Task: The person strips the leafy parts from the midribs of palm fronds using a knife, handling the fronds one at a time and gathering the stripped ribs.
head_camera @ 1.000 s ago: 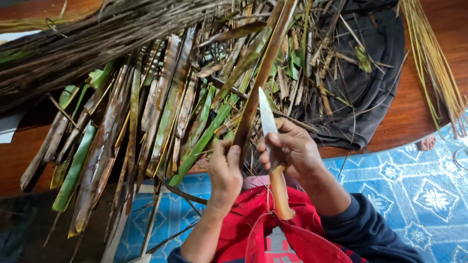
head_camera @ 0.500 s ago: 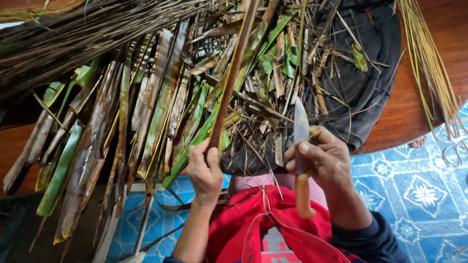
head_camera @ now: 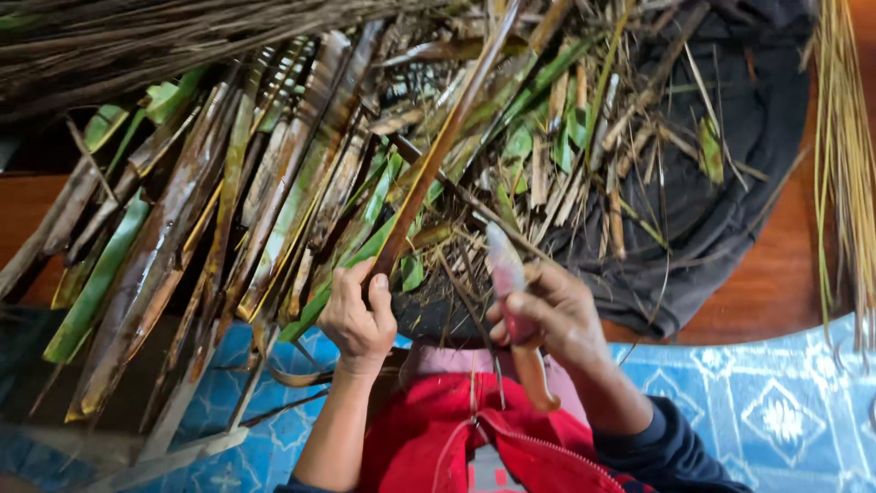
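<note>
Nearest the camera, the right hand (head_camera: 547,315) is wrapped around a wooden-handled knife (head_camera: 513,310), blade up and clear of the work. The left hand (head_camera: 359,315) pinches the base of a long brown leaf stalk (head_camera: 438,151) that slants away over the heap. This looks like a pause between trimming strokes; another cut would need the blade set back against the stalk. Beyond lie stripped green-brown leaf sheaths (head_camera: 182,228) and a dark cloth (head_camera: 739,164) on a reddish wooden floor (head_camera: 776,283), with a blue patterned mat (head_camera: 785,411) underneath.

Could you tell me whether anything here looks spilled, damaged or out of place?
Nothing stands out. The left hand grips a long brown stalk, the right hand holds a knife, and stripped green and brown leaf pieces lie heaped in front.
</note>
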